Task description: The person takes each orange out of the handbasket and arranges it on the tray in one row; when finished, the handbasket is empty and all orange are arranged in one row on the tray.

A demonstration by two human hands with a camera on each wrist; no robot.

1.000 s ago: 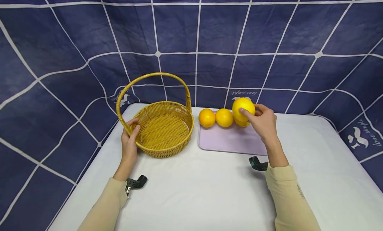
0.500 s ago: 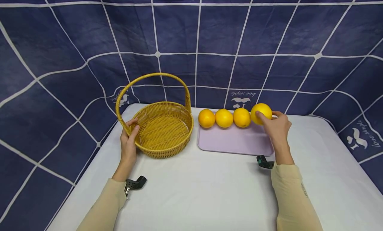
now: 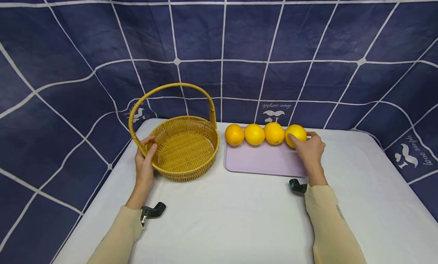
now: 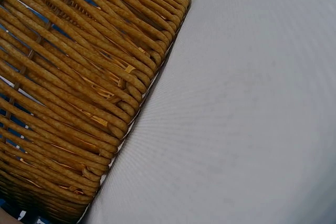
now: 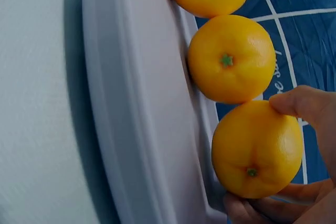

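Observation:
My left hand [image 3: 144, 169] holds the left side of a woven wicker basket [image 3: 184, 174], thumb at the rim close to the foot of its tall arched handle. The basket's woven wall [image 4: 89, 77] fills the left of the left wrist view. My right hand [image 3: 310, 151] grips an orange [image 3: 297, 134] between thumb and fingers. This orange [image 5: 257, 150] is at the right end of a row along the back of a lilac tray [image 3: 260, 161]. Beside it, to the left, are three more oranges: one close by [image 3: 275, 134], a middle one [image 3: 254, 134] and a far-left one [image 3: 234, 135].
A white cloth [image 3: 219, 218] covers the table under the basket and tray. Behind and to the sides hangs a dark blue curtain [image 3: 246, 77] with white grid lines. Each wrist carries a small black camera mount, the right one [image 3: 297, 186] near the tray's front edge.
My right hand has carried its orange rightward from over the row and lowered it to the row's right end. The left hand stays on the basket; the view has shifted slightly.

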